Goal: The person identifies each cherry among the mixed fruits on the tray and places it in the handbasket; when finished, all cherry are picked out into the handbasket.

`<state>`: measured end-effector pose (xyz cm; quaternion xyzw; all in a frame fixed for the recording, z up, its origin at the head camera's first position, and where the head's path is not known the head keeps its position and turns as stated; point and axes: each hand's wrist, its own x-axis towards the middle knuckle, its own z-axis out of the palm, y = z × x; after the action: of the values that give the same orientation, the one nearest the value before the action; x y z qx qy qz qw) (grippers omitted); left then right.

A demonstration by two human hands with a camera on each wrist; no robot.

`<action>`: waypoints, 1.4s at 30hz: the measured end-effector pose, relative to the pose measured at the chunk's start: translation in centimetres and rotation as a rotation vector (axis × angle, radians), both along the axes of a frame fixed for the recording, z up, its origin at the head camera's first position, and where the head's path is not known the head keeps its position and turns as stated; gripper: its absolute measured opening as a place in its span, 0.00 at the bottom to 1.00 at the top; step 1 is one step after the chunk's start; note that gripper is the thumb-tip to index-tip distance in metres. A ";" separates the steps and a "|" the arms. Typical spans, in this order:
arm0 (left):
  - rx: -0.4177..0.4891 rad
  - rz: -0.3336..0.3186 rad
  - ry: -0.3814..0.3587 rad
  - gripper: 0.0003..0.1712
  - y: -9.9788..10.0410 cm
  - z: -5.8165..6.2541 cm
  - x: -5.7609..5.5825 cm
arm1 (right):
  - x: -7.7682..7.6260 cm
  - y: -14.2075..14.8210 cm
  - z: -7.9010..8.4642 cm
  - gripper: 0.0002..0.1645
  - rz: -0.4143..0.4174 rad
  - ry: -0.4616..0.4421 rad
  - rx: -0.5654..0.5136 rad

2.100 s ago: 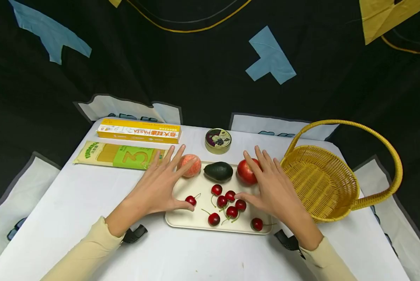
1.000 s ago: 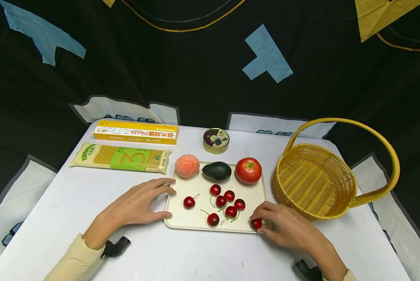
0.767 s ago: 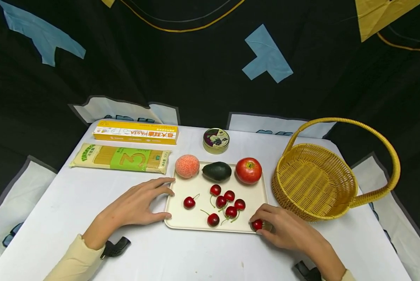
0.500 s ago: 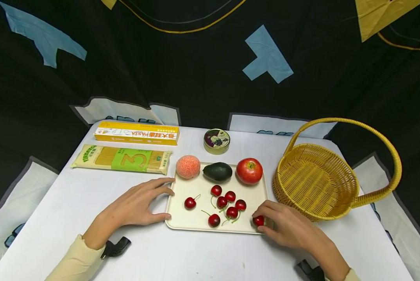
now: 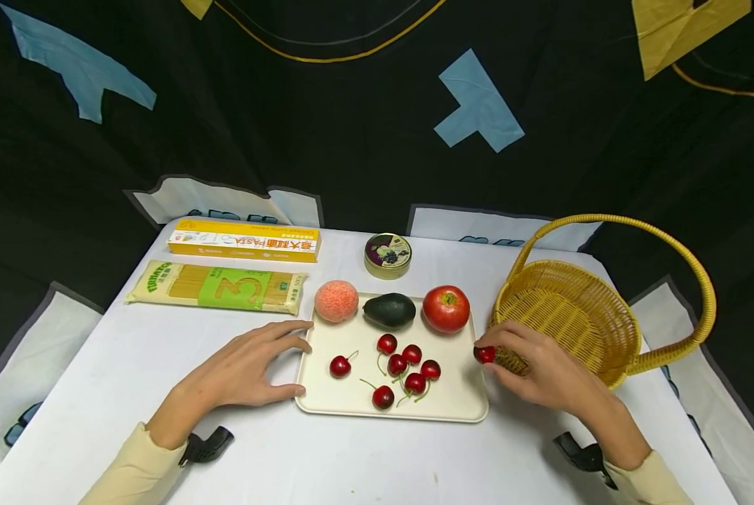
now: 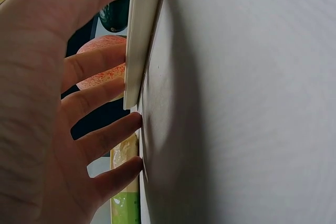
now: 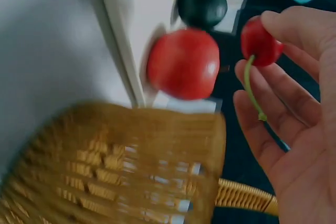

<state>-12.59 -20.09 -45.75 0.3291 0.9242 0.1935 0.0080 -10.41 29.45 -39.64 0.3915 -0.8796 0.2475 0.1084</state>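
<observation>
My right hand (image 5: 541, 361) pinches a dark red cherry (image 7: 261, 43) between thumb and fingertips, its green stem hanging free. In the head view that hand overlaps the near left rim of a yellow wicker basket (image 5: 562, 315). My left hand (image 5: 240, 368) touches the left edge of a cream tray (image 5: 351, 403), its fingers spread and nearly straight. On the tray, several cherries (image 5: 397, 364) with stems lie in a loose cluster, and a single cherry (image 5: 339, 366) sits toward the left. Along its back stand a pinkish-orange round fruit (image 5: 336, 301), a dark green avocado (image 5: 389, 310) and a red apple (image 5: 446, 309).
A round tin (image 5: 387, 256) stands behind the tray. At the back left lie a yellow pasta box (image 5: 244, 240) and a pack of spaghetti (image 5: 215, 286). The basket's tall handle (image 5: 708, 301) arches up at the right. Dark cloth hangs behind the white table (image 5: 383, 463).
My right hand has taken the cherry from the tray's near right corner, then carried it up and right to the basket's side. My left hand came down to the tray's left edge and stays there.
</observation>
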 end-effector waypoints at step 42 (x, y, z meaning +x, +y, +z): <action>0.002 0.008 -0.034 0.33 0.1 -0.2 0.0 | -4.7 7.5 -2.9 0.23 -0.405 -0.145 0.136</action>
<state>-12.64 -19.98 -45.96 0.3221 0.9250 0.2000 0.0228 -15.14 36.94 -42.58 0.1947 -0.9604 0.1884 0.0658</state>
